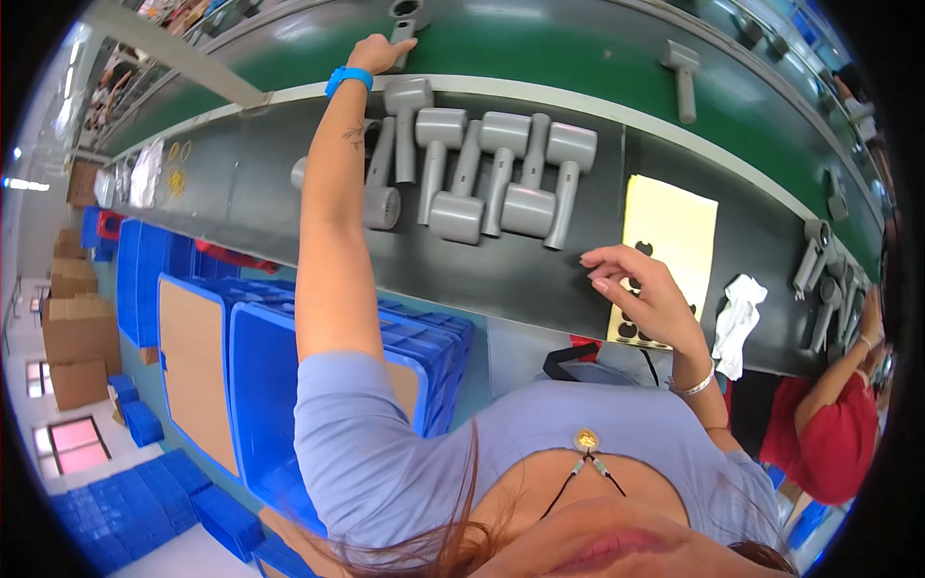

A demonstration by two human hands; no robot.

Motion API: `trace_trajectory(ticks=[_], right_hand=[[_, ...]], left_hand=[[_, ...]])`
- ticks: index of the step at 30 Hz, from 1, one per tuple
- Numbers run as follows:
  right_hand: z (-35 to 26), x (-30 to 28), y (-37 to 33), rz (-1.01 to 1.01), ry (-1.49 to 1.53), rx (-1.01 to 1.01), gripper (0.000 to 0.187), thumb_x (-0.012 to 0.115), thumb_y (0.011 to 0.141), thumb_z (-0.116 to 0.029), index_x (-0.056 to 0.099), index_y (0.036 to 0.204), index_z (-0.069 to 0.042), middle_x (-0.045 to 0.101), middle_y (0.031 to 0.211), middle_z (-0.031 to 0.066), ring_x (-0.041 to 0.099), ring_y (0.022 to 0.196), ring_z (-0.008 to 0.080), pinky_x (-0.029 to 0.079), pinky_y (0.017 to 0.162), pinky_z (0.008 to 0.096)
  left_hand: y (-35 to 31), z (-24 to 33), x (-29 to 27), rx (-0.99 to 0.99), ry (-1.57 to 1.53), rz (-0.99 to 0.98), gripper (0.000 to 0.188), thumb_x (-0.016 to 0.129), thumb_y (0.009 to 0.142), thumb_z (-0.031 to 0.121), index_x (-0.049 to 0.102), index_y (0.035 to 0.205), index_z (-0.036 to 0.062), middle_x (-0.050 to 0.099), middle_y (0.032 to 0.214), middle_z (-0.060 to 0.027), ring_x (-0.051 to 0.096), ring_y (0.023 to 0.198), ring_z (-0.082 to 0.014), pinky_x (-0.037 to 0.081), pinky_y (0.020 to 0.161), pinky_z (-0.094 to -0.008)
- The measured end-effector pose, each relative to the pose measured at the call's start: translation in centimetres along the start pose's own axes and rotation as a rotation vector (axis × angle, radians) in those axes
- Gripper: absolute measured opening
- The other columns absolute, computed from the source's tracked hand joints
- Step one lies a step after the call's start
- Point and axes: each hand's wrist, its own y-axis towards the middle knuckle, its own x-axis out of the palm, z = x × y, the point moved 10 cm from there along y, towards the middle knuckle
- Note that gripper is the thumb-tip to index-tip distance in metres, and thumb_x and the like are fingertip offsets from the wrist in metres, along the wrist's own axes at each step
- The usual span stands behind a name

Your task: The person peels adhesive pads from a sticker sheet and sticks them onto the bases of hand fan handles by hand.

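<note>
My left hand (380, 54) reaches far across to the green conveyor belt, its fingers closed on the handle of a grey hair dryer housing (403, 40). Under and beside my left forearm, several grey hair dryer housings (458, 216) lie in a row on the dark bench, heads alternating near and far. My right hand (644, 287) hovers over the left edge of a yellow sheet (674, 217) bearing black round stickers (628, 329). Its thumb and fingers are drawn together; a dark spot shows at the fingertips, too small to name.
Another grey housing (683, 79) lies on the green belt (568, 43). A crumpled white cloth (740, 323) is right of the sheet. Yellow rings (176, 181) lie at the bench's left. Blue crates (275, 405) stand below. A co-worker in red (829, 438) is at the right.
</note>
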Motion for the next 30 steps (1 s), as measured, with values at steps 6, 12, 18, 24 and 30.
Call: trace_trajectory(ticks=[6,12,18,24,30], right_hand=[[2.4,-4.4,-2.5,0.221,0.002,0.043,0.021,0.06,0.09,-0.007,0.063,0.11,0.0,0.065,0.093,0.0065,0.061,0.083,0.0118,0.049,0.077,0.0258],[7.6,-11.1,-6.9,0.618,-0.266,0.128,0.015,0.063,0.088,-0.008,0.065,0.1,0.001,0.065,0.095,0.0093,0.063,0.081,0.017,0.049,0.072,0.0273],[9.4,-10.0,-6.9,0.542,-0.246,0.112,0.014,0.064,0.087,-0.007,0.066,0.098,0.001,0.063,0.093,0.0105,0.064,0.081,0.0176,0.05,0.071,0.0274],[7.6,-6.9,-3.4,0.586,-0.523,-0.015,0.02,0.068,0.083,-0.01,0.062,0.101,-0.003,0.056,0.097,0.0113,0.061,0.088,0.0266,0.049,0.075,0.037],[7.4,-6.9,-2.5,0.631,-0.512,0.004,0.019,0.07,0.08,-0.007,0.061,0.097,-0.005,0.055,0.095,0.0108,0.058,0.091,0.0301,0.047,0.077,0.0387]], left_hand=[[0.9,-4.3,-2.9,0.012,-0.053,0.293,0.055,0.073,0.077,0.047,0.065,0.101,-0.002,0.068,0.093,-0.0234,0.064,0.094,-0.0418,0.05,0.084,-0.0465],[-14.1,14.3,-14.0,0.363,-0.78,0.404,0.034,0.074,0.085,0.018,0.067,0.115,0.0046,0.07,0.098,-0.0014,0.059,0.077,-0.0068,0.045,0.064,-0.0214],[-32.6,28.5,-11.4,0.725,-0.577,0.372,0.035,0.082,0.072,0.01,0.068,0.104,0.0051,0.07,0.098,-0.0062,0.066,0.085,-0.0172,0.052,0.074,-0.0282],[-35.7,32.1,-4.8,0.707,-0.696,0.26,0.036,0.079,0.072,0.003,0.067,0.105,0.0021,0.069,0.1,-0.0087,0.066,0.089,-0.022,0.05,0.08,-0.0299],[-36.1,32.3,-3.1,0.637,-0.77,0.216,0.036,0.078,0.072,0.001,0.067,0.106,0.0008,0.069,0.1,-0.0096,0.065,0.09,-0.0207,0.05,0.081,-0.0298]])
